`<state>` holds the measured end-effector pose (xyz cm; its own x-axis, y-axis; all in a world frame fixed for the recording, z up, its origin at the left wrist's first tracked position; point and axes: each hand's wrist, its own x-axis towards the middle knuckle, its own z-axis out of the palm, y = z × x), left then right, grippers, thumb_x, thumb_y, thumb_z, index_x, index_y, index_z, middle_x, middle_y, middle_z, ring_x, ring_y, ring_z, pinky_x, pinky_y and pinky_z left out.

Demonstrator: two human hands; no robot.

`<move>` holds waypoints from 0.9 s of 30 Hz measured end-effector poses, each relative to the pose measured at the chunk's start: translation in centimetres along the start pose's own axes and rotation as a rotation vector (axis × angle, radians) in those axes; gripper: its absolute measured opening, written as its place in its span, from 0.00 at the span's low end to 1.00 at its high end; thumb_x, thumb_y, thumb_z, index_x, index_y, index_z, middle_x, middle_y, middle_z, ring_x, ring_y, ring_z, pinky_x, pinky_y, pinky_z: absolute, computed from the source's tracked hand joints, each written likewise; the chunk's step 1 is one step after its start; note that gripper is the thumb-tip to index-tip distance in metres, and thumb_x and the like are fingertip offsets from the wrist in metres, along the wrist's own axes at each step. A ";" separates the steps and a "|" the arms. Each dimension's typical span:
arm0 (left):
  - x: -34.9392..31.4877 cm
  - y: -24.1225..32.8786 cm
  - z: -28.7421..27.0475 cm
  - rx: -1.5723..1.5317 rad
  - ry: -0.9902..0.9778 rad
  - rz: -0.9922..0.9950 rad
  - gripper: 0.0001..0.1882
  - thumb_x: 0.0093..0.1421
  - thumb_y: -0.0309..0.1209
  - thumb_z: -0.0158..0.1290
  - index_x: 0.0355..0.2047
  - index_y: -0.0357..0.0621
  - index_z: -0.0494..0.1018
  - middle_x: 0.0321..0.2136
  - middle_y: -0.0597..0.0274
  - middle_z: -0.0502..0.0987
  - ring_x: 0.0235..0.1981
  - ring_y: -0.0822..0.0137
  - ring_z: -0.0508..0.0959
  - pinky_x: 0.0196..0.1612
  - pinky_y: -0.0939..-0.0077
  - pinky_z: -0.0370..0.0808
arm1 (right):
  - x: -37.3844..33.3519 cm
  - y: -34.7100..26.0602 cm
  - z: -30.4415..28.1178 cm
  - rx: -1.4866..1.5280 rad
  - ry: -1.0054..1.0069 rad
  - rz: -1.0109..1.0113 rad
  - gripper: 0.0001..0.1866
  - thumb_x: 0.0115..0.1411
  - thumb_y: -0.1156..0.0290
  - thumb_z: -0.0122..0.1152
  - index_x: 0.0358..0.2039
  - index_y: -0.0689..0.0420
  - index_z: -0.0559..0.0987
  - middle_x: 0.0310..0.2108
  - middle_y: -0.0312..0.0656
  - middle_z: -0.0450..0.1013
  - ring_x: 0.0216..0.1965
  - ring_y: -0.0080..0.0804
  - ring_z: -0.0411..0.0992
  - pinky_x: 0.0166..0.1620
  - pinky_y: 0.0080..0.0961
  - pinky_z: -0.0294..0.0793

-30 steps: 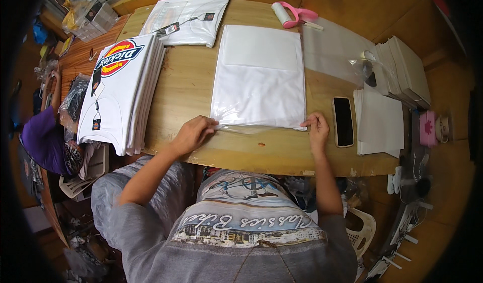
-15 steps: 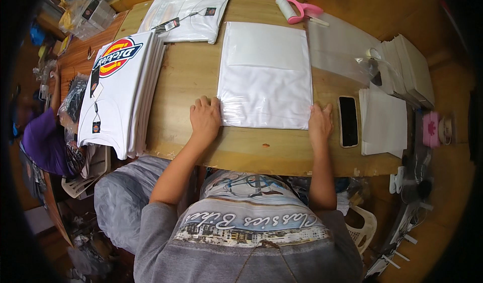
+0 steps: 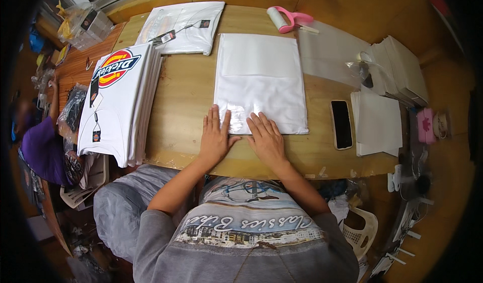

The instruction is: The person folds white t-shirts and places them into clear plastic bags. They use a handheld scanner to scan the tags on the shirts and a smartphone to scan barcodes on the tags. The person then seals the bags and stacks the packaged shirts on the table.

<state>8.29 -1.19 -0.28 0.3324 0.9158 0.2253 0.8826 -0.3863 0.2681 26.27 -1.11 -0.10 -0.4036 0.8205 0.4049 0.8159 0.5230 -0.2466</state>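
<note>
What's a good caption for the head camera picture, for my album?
Left hand and right hand rest on bagged white cloth, stacked white shirts at left.

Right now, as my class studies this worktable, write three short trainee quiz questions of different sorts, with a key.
1. True or false: the phone lies left of the bagged white cloth.
2. Which colour is the roller handle: (a) green, (b) pink, (c) black?
3. Fill in: the left hand and right hand are palms down at the cloth's ____ end.

Key: 1. False, it lies right; 2. b; 3. near.
</note>
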 end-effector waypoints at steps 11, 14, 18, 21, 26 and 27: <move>1.2 -3.7 -0.7 0.109 -0.090 0.250 0.30 0.44 0.31 0.49 0.49 0.35 0.57 0.45 0.38 0.61 0.46 0.49 0.63 0.49 0.65 0.59 | -4.5 7.1 -2.8 0.012 0.110 0.326 0.27 0.39 0.65 0.63 0.38 0.64 0.67 0.45 0.50 0.61 0.48 0.45 0.58 0.48 0.35 0.60; 2.1 -3.8 -1.7 -0.174 0.095 0.176 0.23 0.41 0.25 0.52 0.40 0.35 0.63 0.36 0.46 0.69 0.37 0.54 0.69 0.41 0.67 0.65 | -4.9 9.0 -2.8 -0.005 0.132 0.255 0.23 0.35 0.71 0.64 0.35 0.61 0.69 0.41 0.48 0.64 0.45 0.43 0.61 0.48 0.36 0.59; 3.5 -2.3 -4.9 -0.215 0.458 0.103 0.12 0.40 0.27 0.56 0.27 0.37 0.68 0.20 0.55 0.70 0.22 0.59 0.70 0.24 0.69 0.66 | -2.5 9.8 -7.9 -0.130 0.316 0.177 0.19 0.32 0.77 0.60 0.31 0.57 0.72 0.33 0.44 0.69 0.41 0.39 0.65 0.48 0.38 0.58; 4.2 -0.4 -11.4 -0.148 0.809 0.260 0.11 0.42 0.33 0.57 0.19 0.40 0.68 0.12 0.60 0.65 0.13 0.63 0.65 0.15 0.73 0.59 | -1.3 8.9 -13.6 0.339 0.649 0.098 0.22 0.46 0.72 0.57 0.43 0.61 0.64 0.36 0.45 0.67 0.40 0.36 0.64 0.48 0.34 0.59; 7.4 1.5 -16.2 -0.166 0.993 0.145 0.11 0.43 0.34 0.57 0.17 0.42 0.69 0.09 0.63 0.64 0.09 0.66 0.64 0.13 0.76 0.57 | 4.5 7.1 -16.8 0.333 0.987 0.077 0.18 0.54 0.76 0.48 0.46 0.62 0.60 0.44 0.46 0.60 0.41 0.32 0.63 0.44 0.26 0.65; 8.4 1.0 -15.3 -0.195 0.962 0.077 0.10 0.43 0.34 0.57 0.18 0.41 0.69 0.09 0.62 0.66 0.09 0.66 0.65 0.13 0.76 0.58 | 5.3 7.6 -16.3 0.214 0.933 0.228 0.17 0.54 0.76 0.48 0.45 0.61 0.62 0.43 0.45 0.61 0.41 0.31 0.64 0.44 0.25 0.65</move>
<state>6.88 4.41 16.19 -0.1020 0.4409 0.8918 0.7706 -0.5320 0.3511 37.10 3.45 14.56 0.3182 0.4441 0.8376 0.7040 0.4810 -0.5225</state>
